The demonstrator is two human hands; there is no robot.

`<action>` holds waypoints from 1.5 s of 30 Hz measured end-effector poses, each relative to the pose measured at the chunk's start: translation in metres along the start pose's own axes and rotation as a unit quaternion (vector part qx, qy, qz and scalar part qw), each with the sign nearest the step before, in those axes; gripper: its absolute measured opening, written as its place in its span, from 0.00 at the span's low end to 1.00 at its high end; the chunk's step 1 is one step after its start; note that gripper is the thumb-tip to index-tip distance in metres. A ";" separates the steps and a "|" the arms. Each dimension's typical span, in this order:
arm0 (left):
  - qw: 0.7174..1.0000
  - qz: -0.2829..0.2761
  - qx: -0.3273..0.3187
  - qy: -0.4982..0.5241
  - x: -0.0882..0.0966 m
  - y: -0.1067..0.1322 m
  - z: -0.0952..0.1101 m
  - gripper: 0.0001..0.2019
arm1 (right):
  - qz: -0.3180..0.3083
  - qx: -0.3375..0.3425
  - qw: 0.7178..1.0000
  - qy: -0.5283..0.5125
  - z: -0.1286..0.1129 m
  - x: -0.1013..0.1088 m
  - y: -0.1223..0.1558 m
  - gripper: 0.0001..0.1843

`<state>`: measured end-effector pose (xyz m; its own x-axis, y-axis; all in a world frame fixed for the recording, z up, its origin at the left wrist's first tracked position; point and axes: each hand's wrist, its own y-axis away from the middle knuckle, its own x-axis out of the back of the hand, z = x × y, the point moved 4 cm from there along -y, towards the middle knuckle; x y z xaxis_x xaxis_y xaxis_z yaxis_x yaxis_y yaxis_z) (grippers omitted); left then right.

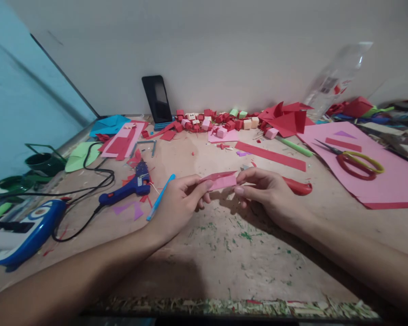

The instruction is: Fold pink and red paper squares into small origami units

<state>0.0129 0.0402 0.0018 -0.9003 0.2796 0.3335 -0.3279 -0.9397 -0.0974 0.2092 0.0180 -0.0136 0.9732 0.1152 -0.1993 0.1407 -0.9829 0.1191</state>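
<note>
A small folded piece of pink paper (223, 182) is held above the middle of the table, a crease running along its length. My left hand (182, 199) pinches its left end between thumb and fingers. At the right end, the thumb and fingertips of my right hand (270, 192) close on the paper's edge. Beneath my left wrist lies a light blue pen (161, 197). Behind my right hand is a red-handled tool (297, 186), mostly hidden, so its kind cannot be told.
A blue glue gun (131, 188) with a black cord lies left. Scissors (357, 158) rest on pink sheets (387, 181) at right. A phone (157, 99) leans on the wall beside several small paper cubes (221, 131). A red strip (272, 156) lies mid-table.
</note>
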 end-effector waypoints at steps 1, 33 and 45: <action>1.000 -0.001 -0.002 0.002 0.000 0.000 0.001 0.18 | -0.008 -0.004 1.000 -0.005 0.000 0.000 0.000 0.17; 0.997 -0.061 -0.025 -0.032 -0.007 0.002 0.002 0.17 | -0.029 0.003 0.995 0.094 -0.003 -0.012 0.001 0.19; 0.996 -0.089 -0.003 0.009 -0.008 -0.002 -0.001 0.17 | -0.013 -0.006 0.992 0.122 -0.004 -0.009 0.000 0.22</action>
<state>0.0207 0.0396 -0.0023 -0.8328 0.4452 0.3290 -0.4843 -0.8738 -0.0435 0.2013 0.0173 -0.0081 0.9842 0.1728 0.0382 0.1666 -0.9775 0.1295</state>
